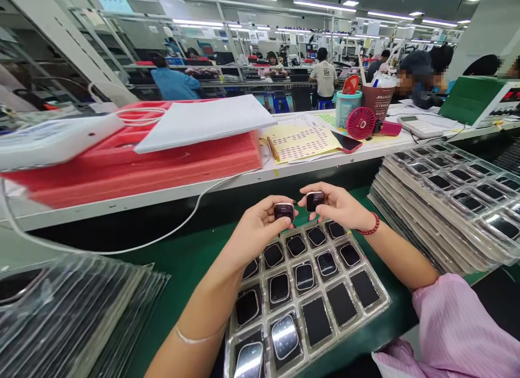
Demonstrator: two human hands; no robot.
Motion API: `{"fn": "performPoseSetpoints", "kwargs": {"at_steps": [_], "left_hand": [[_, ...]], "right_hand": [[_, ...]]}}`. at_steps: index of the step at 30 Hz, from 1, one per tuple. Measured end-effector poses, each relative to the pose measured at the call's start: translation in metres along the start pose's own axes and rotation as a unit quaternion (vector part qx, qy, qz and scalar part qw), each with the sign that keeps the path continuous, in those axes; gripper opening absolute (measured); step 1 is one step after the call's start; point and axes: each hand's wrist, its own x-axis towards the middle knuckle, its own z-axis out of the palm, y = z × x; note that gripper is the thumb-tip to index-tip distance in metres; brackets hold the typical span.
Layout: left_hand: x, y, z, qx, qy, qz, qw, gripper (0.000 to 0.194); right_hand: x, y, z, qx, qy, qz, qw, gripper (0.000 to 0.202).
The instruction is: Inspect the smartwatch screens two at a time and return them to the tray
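My left hand [266, 218] grips a dark-screened smartwatch body [284, 212] between thumb and fingers. Beside it, my right hand [335, 204] pinches a second smartwatch body [315, 201], its screen turned toward me. Faint marks show on both screens, too small to read. Both hands are above the far edge of a clear plastic tray [300, 292]. Several square watch bodies, such as a watch [279, 287], lie in its compartments. Three compartments at the near right, one of them a black-lined compartment [317, 320], hold no watch. My left forearm covers part of the tray's left side.
A tall stack of filled trays [442, 204] stands at the right, and stacked clear trays [73, 318] at the left. On the shelf ahead are red foam [195, 164], papers [211, 121], a pink fan [361, 123] and a phone [347, 142]. A white cable [179, 226] hangs down.
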Motion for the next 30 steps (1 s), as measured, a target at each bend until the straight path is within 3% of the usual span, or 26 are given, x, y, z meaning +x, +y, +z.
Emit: {"fn": "performPoseSetpoints", "kwargs": {"at_steps": [12,16,24,30], "left_hand": [[-0.003,0.002,0.000,-0.019,0.017,0.027,0.999,0.033],[-0.004,0.001,-0.003,-0.017,0.022,0.025,0.999,0.047],[-0.004,0.002,-0.015,-0.113,-0.033,-0.018,0.993,0.065],[-0.004,0.003,-0.012,-0.149,-0.081,-0.022,0.985,0.072]], "right_hand": [[-0.004,-0.001,0.005,-0.044,0.002,-0.009,0.999,0.048],[-0.005,0.001,0.006,-0.063,0.014,-0.035,0.997,0.057],[-0.003,-0.003,-0.010,0.115,-0.059,0.060,0.990,0.060],[0.001,0.002,-0.009,0.155,-0.061,0.049,0.985,0.054]]}}
